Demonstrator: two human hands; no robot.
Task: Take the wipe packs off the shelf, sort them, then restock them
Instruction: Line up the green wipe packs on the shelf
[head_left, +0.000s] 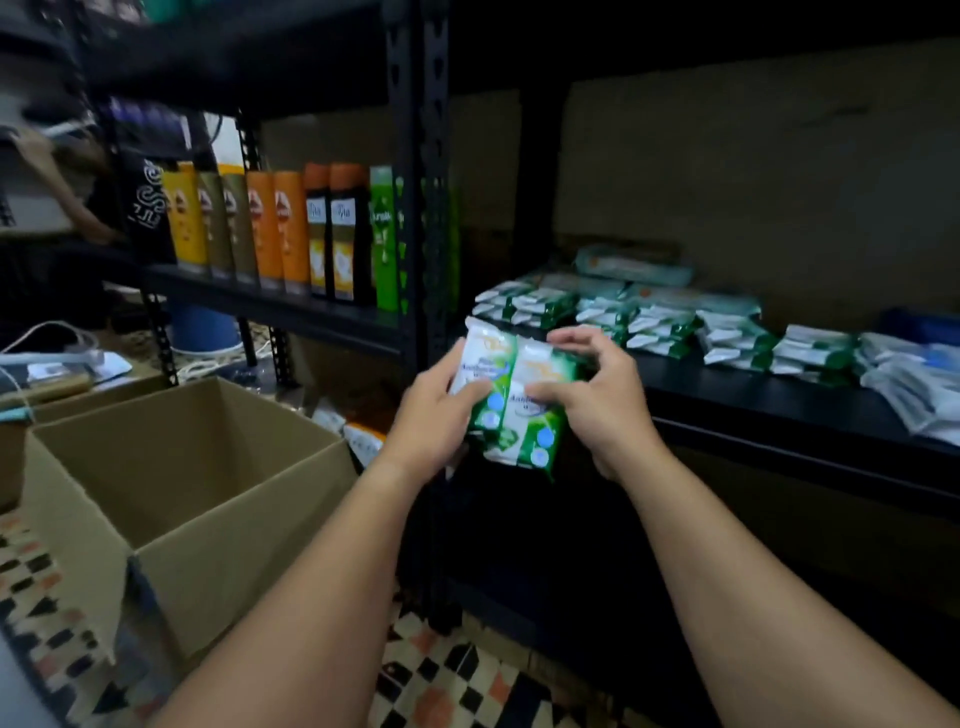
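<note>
Holding wipe packs (511, 395) upright, long axis vertical | left grip (441, 415), right grip (597, 405) clamped on them

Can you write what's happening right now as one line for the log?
left hand: holds packs | right hand: holds packs | more packs on shelf | box: open

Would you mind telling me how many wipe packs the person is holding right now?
2 show: the left pack under the left hand, the right pack under the right hand, side by side before the shelf. More may hide behind them.
</note>
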